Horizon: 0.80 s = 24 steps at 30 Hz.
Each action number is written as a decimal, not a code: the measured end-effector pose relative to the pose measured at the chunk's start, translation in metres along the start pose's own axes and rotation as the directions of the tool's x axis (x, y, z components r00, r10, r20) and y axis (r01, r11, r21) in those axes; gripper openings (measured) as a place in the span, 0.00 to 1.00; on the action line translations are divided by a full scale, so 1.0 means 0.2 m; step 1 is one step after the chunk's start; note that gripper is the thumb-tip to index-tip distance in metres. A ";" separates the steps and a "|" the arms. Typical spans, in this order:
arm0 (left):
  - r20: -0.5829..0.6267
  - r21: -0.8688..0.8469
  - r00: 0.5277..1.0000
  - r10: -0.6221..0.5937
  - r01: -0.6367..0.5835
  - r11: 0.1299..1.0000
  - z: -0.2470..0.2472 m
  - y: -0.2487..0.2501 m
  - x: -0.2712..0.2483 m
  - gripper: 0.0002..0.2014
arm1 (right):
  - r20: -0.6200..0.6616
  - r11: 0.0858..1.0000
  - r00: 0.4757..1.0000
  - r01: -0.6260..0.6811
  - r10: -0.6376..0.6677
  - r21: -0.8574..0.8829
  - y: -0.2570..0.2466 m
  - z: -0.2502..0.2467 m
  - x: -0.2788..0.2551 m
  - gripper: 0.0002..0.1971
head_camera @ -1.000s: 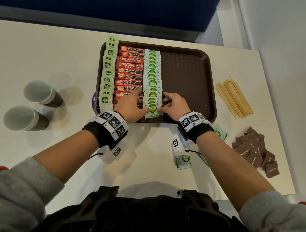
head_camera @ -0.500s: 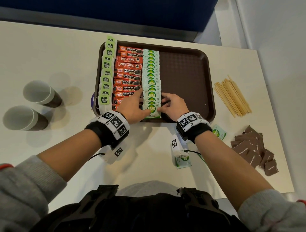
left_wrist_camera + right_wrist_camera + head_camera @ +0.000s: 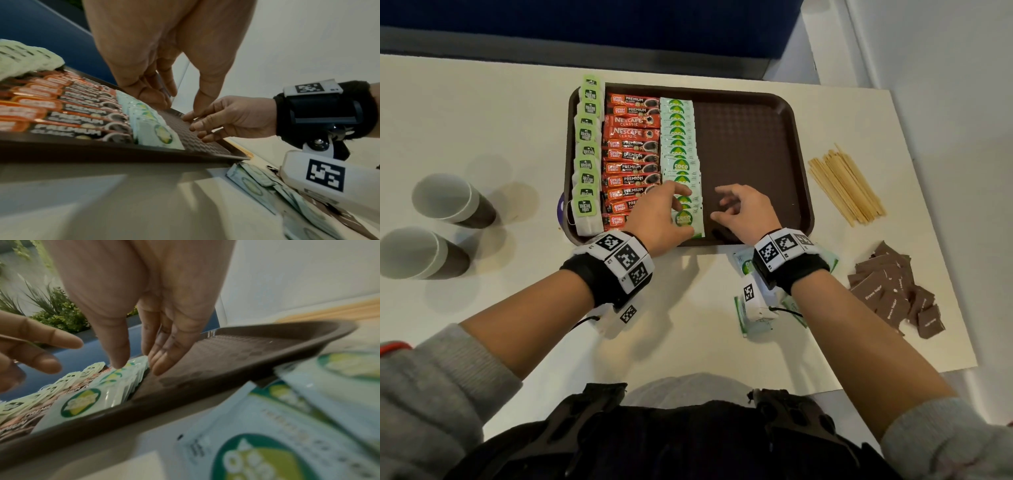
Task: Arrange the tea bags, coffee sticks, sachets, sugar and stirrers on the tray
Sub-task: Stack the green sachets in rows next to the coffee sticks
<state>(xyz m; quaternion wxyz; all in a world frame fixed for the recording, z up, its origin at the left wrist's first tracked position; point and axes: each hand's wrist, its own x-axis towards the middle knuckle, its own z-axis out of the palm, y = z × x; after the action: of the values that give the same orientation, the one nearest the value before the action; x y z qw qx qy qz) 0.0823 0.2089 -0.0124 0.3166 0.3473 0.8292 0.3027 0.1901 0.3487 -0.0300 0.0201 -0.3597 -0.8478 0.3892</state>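
Note:
A brown tray (image 3: 750, 137) holds a column of green tea bags (image 3: 587, 150), a column of red coffee sticks (image 3: 631, 144) and a row of pale green coco sachets (image 3: 681, 147). My left hand (image 3: 678, 205) rests with its fingers on the near end of the sachet row (image 3: 156, 129). Just right of the row, my right hand (image 3: 722, 209) hovers over the bare tray floor with loosely bent fingers and holds nothing (image 3: 139, 363). Wooden stirrers (image 3: 846, 185) and brown sugar packets (image 3: 890, 291) lie on the table right of the tray.
A few loose coco sachets (image 3: 748, 315) lie on the table under my right wrist. Two paper cups (image 3: 448, 202) lie on their sides at the far left. The tray's right half is bare. A white wall stands to the right.
My right hand has let go of the sachet row and drawn away to the right with loosened fingers. My left hand stays on the row.

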 end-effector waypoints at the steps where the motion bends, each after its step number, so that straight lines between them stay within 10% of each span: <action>1: 0.019 0.004 0.999 0.027 -0.027 1.000 0.02 0.02 -0.01 0.26 | -0.018 1.000 1.000 0.000 0.000 -0.014 0.01 -0.02 -0.03 0.20; 7: 0.230 0.102 0.959 0.164 -0.191 0.976 0.17 0.13 -0.09 0.23 | -0.131 0.983 0.986 -0.124 0.107 -0.132 0.14 -0.19 -0.25 0.18; 12: 0.401 0.251 0.899 0.176 -0.292 0.923 0.34 0.19 -0.17 0.33 | -0.028 0.914 0.952 -0.301 0.305 -0.273 0.33 -0.32 -0.48 0.41; 17: 0.458 0.441 0.868 0.191 -0.409 0.799 0.49 0.22 -0.21 0.45 | 0.103 0.835 0.926 -0.276 0.364 -0.475 0.50 -0.35 -0.59 0.62; 24: 0.364 0.568 0.922 0.130 -0.331 0.754 0.62 0.25 -0.23 0.49 | 0.107 0.848 0.951 -0.204 0.290 -0.490 0.57 -0.34 -0.55 0.62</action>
<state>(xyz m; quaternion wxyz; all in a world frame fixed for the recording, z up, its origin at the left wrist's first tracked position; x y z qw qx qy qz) 0.2182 0.2375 -0.0395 0.2677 0.5743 0.7736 -0.0058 0.3609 0.3744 -0.0331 -0.1941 -0.4240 -0.8617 0.2003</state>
